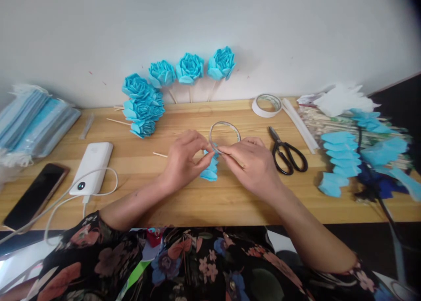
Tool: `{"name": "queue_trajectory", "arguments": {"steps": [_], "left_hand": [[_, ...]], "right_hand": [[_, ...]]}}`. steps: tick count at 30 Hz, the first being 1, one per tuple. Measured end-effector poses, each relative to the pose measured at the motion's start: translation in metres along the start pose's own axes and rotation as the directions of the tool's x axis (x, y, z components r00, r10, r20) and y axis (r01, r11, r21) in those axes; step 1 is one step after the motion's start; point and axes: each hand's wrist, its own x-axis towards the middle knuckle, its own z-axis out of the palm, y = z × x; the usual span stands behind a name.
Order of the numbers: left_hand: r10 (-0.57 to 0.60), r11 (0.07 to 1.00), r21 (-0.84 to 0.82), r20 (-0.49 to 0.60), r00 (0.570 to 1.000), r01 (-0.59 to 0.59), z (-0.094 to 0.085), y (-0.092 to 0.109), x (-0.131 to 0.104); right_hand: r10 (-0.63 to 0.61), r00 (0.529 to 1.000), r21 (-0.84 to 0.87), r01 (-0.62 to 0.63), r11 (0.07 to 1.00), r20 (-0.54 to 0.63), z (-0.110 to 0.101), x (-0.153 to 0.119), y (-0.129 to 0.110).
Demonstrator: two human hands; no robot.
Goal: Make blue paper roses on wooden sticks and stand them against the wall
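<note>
A thin roll of tape (225,124), nearly used up, stands on edge between my hands at the middle of the table. My right hand (251,163) pinches its lower rim between thumb and forefinger. From the other side, my left hand (186,158) has thumb and forefinger closed at the same rim; the exact spot between these fingertips is hard to see. Below the fingers lies a scalloped strip of light blue petals (209,174), partly covered by my hands. A thin stick (160,154) pokes out beside my left hand.
Blue flowers on sticks (143,104) lie or lean against the wall. Black-handled scissors (287,156), a wider tape roll (267,105) and cut blue pieces (341,154) are at right. At left are face masks (36,123), a power bank (92,167) with cable and a phone (36,196).
</note>
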Motion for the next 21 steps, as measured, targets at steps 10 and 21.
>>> {"name": "queue_trajectory", "arguments": {"steps": [10,21], "left_hand": [[0.157,0.987,-0.033,0.123,0.980,-0.154,-0.010,-0.004,-0.001],[-0.600,0.448,-0.767,0.122,0.790,0.459,-0.002,-0.023,0.003]], "right_hand": [[-0.004,1.000,-0.018,0.005,1.000,0.021,0.000,0.003,-0.007],[0.374,0.924,-0.321,-0.378,0.868,-0.076,-0.058,-0.048,0.048]]}}
